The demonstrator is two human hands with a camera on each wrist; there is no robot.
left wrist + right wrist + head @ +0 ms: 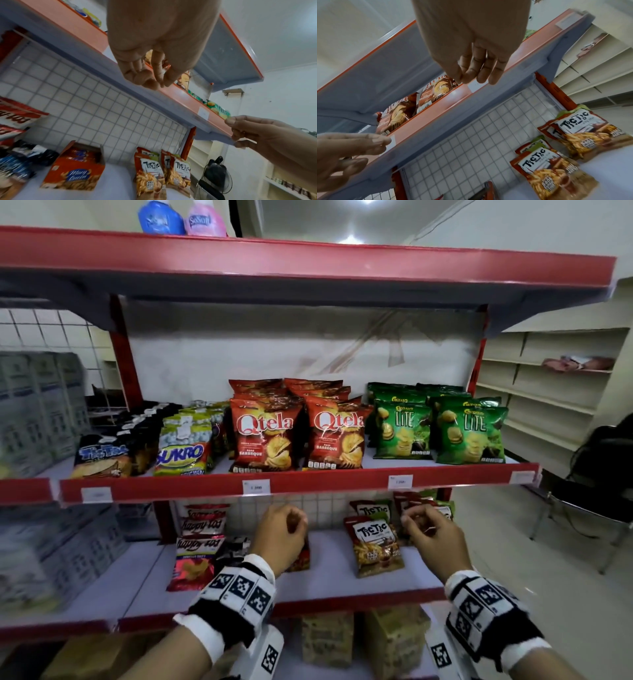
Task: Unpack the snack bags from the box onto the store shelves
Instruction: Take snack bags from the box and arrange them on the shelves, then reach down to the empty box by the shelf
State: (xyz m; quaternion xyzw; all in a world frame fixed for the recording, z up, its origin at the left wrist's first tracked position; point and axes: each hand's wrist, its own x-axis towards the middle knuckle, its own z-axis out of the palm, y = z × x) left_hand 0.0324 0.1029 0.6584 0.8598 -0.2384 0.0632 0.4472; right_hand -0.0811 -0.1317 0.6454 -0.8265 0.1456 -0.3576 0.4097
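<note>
Both hands hover over the lower shelf (pixel 342 583), just under the red lip of the middle shelf. My left hand (pixel 294 520) (pixel 150 79) has loosely curled fingers and holds nothing. It hangs above an open orange Mary Queen box (pixel 73 174), which the hand mostly hides in the head view. My right hand (pixel 416 518) (pixel 479 75) is also empty, fingers relaxed, close to the standing brown Tic Tic bags (pixel 375 546) (pixel 149 174) (pixel 553 174) at the shelf's right.
The middle shelf (pixel 308 482) carries Qtela bags (pixel 263 436), green Lite bags (pixel 404 429), Sukro and other packs. Happy Tos bags (pixel 197 546) stand on the lower shelf at left. A wire grid backs the lower shelf. Cream shelving (pixel 548 392) and a chair (pixel 589 501) are at right.
</note>
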